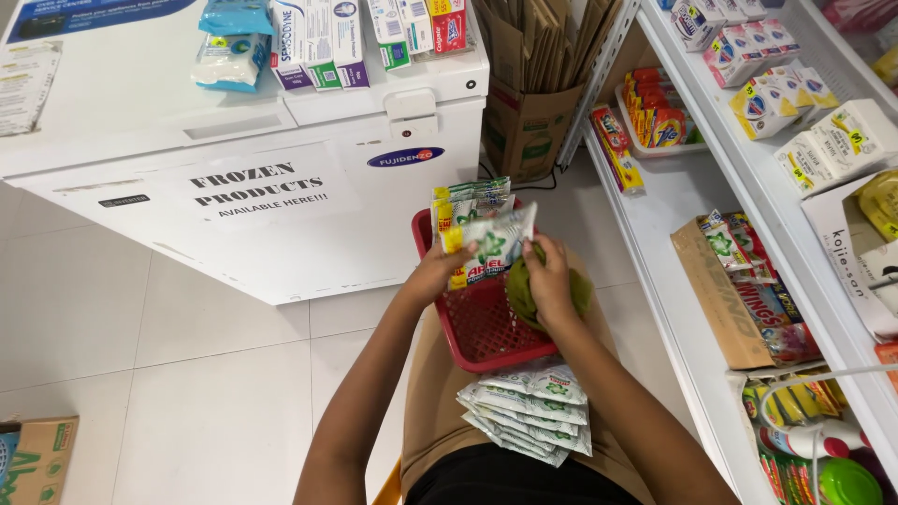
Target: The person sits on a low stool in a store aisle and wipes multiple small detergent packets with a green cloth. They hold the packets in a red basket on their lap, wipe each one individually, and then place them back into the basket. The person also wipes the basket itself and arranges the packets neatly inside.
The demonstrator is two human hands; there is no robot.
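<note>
From the head camera, the left hand (447, 271) gripped a strip of white and green foil sachets (486, 238) above the red plastic mesh basket (486, 327), while the right hand (550, 281) closed around a green cloth (520, 295). Wiping seemed underway; more white sachets (528, 411) lay stacked on the lap, at the basket's near edge.

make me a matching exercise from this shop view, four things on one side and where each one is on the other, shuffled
Things:
1. detergent sachets
2. red basket
3. stack of white sachets
4. toothpaste boxes

Places:
A. on top of the white chest freezer
B. lying on the person's lap, nearer the body
C. held in the left hand
D. on the knees, under both hands

The right hand holds a green cloth.

Pairs: 1-C, 2-D, 3-B, 4-A
</note>
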